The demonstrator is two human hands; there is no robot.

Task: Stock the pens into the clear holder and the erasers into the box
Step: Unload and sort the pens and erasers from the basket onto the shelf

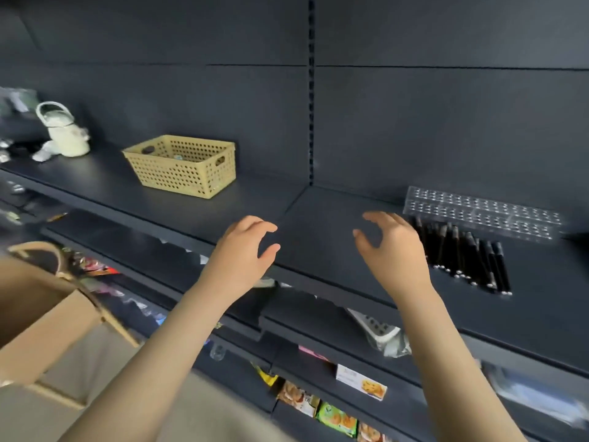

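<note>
seemingly barely begun: the black pens (pixel 465 255) lie on the shelf (pixel 318 215) just in front of the clear holder (pixel 481 213), none slotted yet, while left hand (pixel 242 253) and right hand (pixel 395 250) hover nearby, each grip apart, empty.

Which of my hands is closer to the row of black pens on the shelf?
Right. The right hand hovers just left of the black pens, at the row's edge. The left hand is farther left, beyond the right hand.
</note>
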